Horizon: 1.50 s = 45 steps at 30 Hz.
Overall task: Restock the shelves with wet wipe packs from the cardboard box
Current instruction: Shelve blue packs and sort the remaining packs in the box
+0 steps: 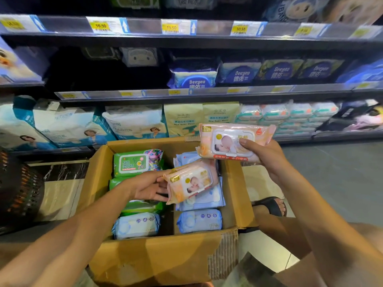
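An open cardboard box (153,257) stands on the floor before the shelves, holding green (132,163) and pale blue wet wipe packs (199,221). My left hand (149,188) grips the left end of a pink baby wipe pack (191,182) just above the box's contents. Above the box's far right corner, my right hand (263,154) holds a second pink pack (232,142), thumb on its front. Shelves (186,94) filled with wipe packs rise behind the box.
A dark plastic basket (18,189) sits at the left. My foot in a black sandal (271,205) rests right of the box on the tiled floor. Price tags line the shelf edges (170,27). The middle shelf has a dark gap at its left.
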Tool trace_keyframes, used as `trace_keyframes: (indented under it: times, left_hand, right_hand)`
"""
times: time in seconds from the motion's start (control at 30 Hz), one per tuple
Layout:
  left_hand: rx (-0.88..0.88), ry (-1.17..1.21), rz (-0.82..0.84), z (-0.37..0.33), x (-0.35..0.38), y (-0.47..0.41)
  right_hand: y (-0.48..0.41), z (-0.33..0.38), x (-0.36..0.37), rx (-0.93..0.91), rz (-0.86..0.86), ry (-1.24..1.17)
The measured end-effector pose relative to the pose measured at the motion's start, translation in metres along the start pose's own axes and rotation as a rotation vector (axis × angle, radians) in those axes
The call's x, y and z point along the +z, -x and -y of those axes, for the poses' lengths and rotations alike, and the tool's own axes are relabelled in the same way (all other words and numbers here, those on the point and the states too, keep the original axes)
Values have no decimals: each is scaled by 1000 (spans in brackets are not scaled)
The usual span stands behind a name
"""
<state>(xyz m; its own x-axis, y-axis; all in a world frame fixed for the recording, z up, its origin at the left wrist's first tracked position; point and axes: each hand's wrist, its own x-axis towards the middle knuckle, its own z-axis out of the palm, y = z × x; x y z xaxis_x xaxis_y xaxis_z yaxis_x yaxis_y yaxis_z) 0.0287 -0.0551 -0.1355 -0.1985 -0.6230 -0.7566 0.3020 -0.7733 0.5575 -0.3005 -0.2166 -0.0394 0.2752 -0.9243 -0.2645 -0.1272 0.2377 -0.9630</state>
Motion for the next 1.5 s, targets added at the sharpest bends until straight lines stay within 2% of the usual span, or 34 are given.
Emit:
trace_keyframes:
  times: [0.1,0.2,0.4,0.53,0.83,1.13,1.4,1.5]
  left_hand:
    - [-43,44,-183,-6,11,-6]
    - [-72,153,-273,-5,11,-16]
    - [-57,277,-330,5,18,-28]
    - [-19,153,-282,3,35,-22]
    - [186,86,-427,-1,44,-27]
    - [457,-53,-361,-74,58,-4]
    - [685,-131,-258,-170,104,16]
    - [776,-258,-218,-206,128,19]
  right_hand:
    - [-2,-3,0,18,11,-14]
    - [-4,-5,1,25,25,-5]
    - [-6,-4,1,27,24,-2]
    - [-5,-3,1,22,17,-3]
    - [3,5,-4,26,-22,-9]
    - [1,43,-25,-23,-103,-58]
    - [8,98,-71,-145,-190,-244]
    - [6,118,-98,-202,-235,-316]
